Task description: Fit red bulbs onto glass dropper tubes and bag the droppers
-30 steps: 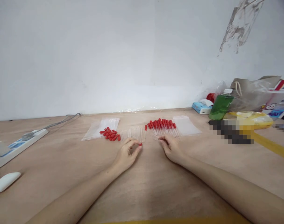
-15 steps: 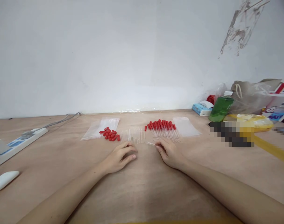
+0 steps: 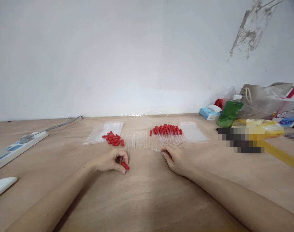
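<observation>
Brown tabletop (image 3: 147,196) under hands. R hand (image 3: 175,158), L hand (image 3: 111,159): thumb + fingers pinched (each on 1 small pc). Red-capped pipettes (image 3: 170,130) beyond R fingers. Row of clear tubes (image 3: 140,140) beyond & btwn both hands' fingers. Red bulb heap (image 3: 113,139) beyond L fingers. Single clear tube (image 3: 156,150) clamped in R fingertips, sticking out leftward. Single red bulb (image 3: 125,165) clamped btwn L thumb + finger.

Plain red colours the bulb (image 3: 125,165) just below centre-left, the bulb pile (image 3: 113,140) above it and the tops of the droppers (image 3: 168,130) near centre; the bare tubes (image 3: 138,140) between are clear. The worktop (image 3: 147,196) is light brown. The greyish-white wall (image 3: 101,58) carries a blotchy brown patch (image 3: 249,33), upper right. At right, the bottle (image 3: 229,113) is green.
</observation>
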A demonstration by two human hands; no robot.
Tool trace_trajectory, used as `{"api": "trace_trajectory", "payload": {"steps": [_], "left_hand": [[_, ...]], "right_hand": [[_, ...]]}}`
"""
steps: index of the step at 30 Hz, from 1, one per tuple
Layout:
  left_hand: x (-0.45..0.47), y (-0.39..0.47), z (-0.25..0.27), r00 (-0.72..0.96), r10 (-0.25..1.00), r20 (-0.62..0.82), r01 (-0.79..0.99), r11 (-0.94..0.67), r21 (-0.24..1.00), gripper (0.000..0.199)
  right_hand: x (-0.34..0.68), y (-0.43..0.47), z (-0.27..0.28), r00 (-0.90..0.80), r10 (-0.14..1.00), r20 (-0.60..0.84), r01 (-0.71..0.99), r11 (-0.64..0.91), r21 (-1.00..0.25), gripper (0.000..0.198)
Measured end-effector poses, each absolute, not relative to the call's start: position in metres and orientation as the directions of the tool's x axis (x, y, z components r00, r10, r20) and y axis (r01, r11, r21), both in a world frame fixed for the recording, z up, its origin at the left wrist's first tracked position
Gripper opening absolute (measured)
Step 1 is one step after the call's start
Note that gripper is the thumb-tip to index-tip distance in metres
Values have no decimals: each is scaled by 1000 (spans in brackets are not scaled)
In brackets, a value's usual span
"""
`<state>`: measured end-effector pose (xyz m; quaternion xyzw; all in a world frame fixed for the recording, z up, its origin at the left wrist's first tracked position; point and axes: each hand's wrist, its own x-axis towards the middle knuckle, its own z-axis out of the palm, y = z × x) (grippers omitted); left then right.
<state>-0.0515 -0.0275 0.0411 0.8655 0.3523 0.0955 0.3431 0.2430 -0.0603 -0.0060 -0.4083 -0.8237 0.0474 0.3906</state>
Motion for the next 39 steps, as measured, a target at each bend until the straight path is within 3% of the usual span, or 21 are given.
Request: {"api": "trace_trajectory", "payload": {"steps": [6, 9, 24, 39], "left_hand": [[-13, -38, 14, 572, 802, 173, 331, -418, 846, 21], [11, -44, 4, 529, 823, 207, 287, -403, 869, 26], [27, -52, 4, 549, 795, 258, 465, -547, 696, 27], [27, -60, 6, 638, 696, 328, 524, -705, 478, 26]], "right_hand": [[242, -62, -5, -367, 693, 621, 608, 684, -403, 10], [242, -63, -5, -386, 675, 628, 591, 704, -394, 9], [247, -61, -4, -512, 657, 553, 605, 733, -310, 15], [238, -72, 9, -603, 657, 453, 690, 714, -118, 23]]}}
